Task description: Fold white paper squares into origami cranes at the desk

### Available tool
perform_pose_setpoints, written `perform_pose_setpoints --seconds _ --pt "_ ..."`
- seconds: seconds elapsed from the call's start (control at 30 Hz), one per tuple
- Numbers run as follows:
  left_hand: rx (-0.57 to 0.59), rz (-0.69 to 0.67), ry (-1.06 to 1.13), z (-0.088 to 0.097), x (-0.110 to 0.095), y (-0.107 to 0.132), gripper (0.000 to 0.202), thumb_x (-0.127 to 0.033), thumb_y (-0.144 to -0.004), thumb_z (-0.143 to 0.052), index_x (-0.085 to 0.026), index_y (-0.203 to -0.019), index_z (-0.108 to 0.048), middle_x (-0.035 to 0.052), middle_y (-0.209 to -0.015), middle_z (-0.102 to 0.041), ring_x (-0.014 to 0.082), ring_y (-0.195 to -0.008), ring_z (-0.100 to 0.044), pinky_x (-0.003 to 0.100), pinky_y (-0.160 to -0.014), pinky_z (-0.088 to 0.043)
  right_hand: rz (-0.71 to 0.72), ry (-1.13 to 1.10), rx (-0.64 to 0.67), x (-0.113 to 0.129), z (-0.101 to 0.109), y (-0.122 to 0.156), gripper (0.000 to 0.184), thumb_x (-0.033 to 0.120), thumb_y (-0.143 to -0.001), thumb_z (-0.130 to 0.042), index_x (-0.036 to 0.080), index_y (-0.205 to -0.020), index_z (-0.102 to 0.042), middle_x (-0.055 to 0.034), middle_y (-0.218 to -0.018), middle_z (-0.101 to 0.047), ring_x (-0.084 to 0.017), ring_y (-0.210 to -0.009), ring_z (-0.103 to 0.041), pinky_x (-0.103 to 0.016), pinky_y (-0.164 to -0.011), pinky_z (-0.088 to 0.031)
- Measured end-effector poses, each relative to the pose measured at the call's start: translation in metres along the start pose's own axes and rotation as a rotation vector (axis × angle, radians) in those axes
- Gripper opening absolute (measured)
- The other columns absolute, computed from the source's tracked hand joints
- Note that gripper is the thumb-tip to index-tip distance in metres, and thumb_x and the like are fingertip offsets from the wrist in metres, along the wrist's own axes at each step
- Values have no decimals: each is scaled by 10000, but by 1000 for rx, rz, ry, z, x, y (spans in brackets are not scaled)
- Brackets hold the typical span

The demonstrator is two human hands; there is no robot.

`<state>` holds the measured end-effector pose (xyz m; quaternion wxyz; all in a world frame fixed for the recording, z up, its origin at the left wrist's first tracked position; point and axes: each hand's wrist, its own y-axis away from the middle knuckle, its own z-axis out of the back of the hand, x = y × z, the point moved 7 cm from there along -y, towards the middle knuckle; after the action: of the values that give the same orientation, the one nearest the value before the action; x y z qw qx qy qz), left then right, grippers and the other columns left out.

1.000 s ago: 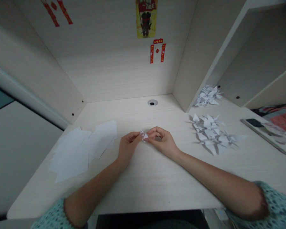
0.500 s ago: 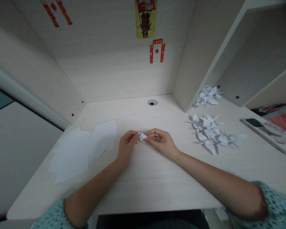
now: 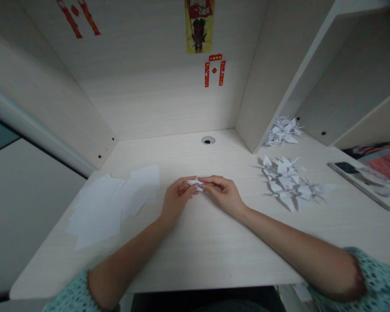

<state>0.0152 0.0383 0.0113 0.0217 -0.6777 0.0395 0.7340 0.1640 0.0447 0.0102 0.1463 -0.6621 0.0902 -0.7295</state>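
Note:
A small folded piece of white paper [image 3: 195,183] is pinched between my two hands, just above the middle of the desk [image 3: 195,247]. My left hand [image 3: 177,195] grips its left side with thumb and fingers. From the right, my right hand [image 3: 225,193] pinches the other side, its fingertips close to the left ones. Fingers cover part of the paper, so its full shape is hidden. Loose white paper sheets [image 3: 99,212] lie overlapping to the left of my left hand. Folded paper cranes [image 3: 284,177] are spread out to the right of my right hand.
Another heap of paper cranes [image 3: 284,130] sits by the upright divider [image 3: 263,86]. At the far right lies a phone [image 3: 364,182] beside reddish cloth [image 3: 388,167]. A round cable hole [image 3: 208,140] is near the back panel [image 3: 156,95], which bears red stickers.
My hands have drawn closer together around the folded paper, and it has turned to lie flatter and wider between the fingertips. The sheets and cranes have stayed put.

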Motion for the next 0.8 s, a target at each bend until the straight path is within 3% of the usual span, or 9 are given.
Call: perform_pose_setpoints --seconds 0.17,0.27,0.53,0.8 --pt "-22 -27 40 2 0 -2 294 -340 -706 -687 -164 -941 -673 29 -735 -703 147 -698 -652 243 -651 -481 205 216 2 21 3 4 329 331 -728 -718 295 -1054 -689 -45 -892 -689 -199 -831 -618 -344 -775 -494" --pt "-40 -27 33 3 3 -3 307 -334 -684 -706 -156 -932 -678 13 -673 -682 123 -627 -619 230 -614 -465 256 315 9 25 3 6 314 326 -758 -691 318 -1071 -679 -41 -912 -690 -207 -871 -610 -357 -798 -491" --pt "-39 -10 10 2 1 -2 329 -360 -686 -705 -157 -945 -688 14 -670 -685 136 -649 -631 246 -637 -480 277 337 27 27 1 6 288 326 -782 -666 342 -1069 -678 -28 -884 -699 -200 -826 -613 -350 -757 -493" --pt "-44 -5 16 3 2 -2 481 -381 -679 -714 -169 -1100 -618 -6 -632 -689 154 -662 -662 270 -676 -513 192 213 13 24 3 5 227 328 -778 -670 316 -1000 -711 -45 -884 -704 -204 -824 -628 -358 -754 -507"
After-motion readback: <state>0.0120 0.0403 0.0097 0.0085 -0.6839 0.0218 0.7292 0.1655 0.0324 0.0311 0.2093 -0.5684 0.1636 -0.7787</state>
